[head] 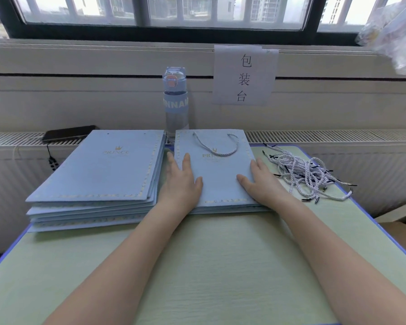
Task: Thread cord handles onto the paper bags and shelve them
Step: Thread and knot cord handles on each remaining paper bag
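Our forearms (pixel 131 266) cross the pale green table (pixel 220 277), the largest surface and the bench for all else. On its far left lies the taller stack (pixel 99 170) of flat blue bags, the uppermost showing two bare punch holes, so we judge these to be awaiting cords. Just beside it, to the right, sits the lower stack (pixel 218 184), which we take for the finished pile, set apart so that done and undone do not mix. Further right a loose heap of white cords (pixel 307 174) with dark tips sprawls on the table, placed, we judge, for easy reach.

Our left hand (pixel 181 181) lies flat across the left edge of the lower stack, beside the gap between the piles, fingers straight and slightly spread, gripping nothing; our right hand (pixel 260 181) rests likewise on the right edge, fingers straight. We read this as squaring and flattening the pile.

Every bag is folded flat, with nothing visibly inside; a clear lidded bottle (pixel 175 99) stands behind the stacks, its fill level not discernible; a dark phone (pixel 68 133) rests on the ledge at far left; smallest, the twisted handle (pixel 217 143) loops over the uppermost bag of the lower stack. No shelf is in view.
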The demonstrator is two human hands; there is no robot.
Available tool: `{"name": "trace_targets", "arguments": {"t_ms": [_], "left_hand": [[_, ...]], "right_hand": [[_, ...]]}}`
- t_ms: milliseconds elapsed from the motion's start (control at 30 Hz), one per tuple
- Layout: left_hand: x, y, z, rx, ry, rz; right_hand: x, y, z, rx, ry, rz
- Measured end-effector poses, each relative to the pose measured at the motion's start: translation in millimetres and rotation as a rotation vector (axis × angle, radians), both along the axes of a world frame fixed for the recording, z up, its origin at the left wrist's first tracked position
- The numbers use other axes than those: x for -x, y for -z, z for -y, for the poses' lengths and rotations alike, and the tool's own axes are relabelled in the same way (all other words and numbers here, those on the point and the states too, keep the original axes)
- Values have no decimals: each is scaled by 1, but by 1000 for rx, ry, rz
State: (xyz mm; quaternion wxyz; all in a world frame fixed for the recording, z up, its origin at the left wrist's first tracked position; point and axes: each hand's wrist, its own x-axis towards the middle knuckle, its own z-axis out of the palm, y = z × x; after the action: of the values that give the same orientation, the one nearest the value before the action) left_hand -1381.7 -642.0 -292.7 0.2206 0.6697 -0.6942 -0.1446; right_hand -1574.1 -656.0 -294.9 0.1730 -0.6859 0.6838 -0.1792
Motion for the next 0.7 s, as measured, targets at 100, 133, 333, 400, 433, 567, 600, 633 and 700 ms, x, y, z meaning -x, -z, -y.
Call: {"name": "trace_targets", "arguments": {"t_ms": [100, 133, 333, 400, 433, 567, 600, 633, 700], "left_hand": [[-7, -20, -4, 405, -6, 203], [-14, -28, -4, 474, -76, 267], [-56, -23, 11, -197, -425, 363], [-54, -15, 13, -274, -420, 365], [-53, -14, 14, -275, -419, 356], [-56, -18, 12, -305, -416, 364], [-56, -19, 12, -311, -408, 369], [-55, -20, 11, -317, -393, 375], [-51, -25, 8, -330, -351, 393]], "right_hand": [[0, -2, -2, 43, -3, -15], [0, -3, -3, 63, -5, -23], [-6, -3, -6, 138, -66, -93], [-9, -3, -9, 164, -106, -159], [-10, -3, -10, 176, -140, -186], [-18, -2, -15, 136, -287, -201], [-20, -1, -15, 125, -304, -211], [-21, -1, -15, 119, -313, -220], [-21, -1, -14, 105, -313, -222]]}}
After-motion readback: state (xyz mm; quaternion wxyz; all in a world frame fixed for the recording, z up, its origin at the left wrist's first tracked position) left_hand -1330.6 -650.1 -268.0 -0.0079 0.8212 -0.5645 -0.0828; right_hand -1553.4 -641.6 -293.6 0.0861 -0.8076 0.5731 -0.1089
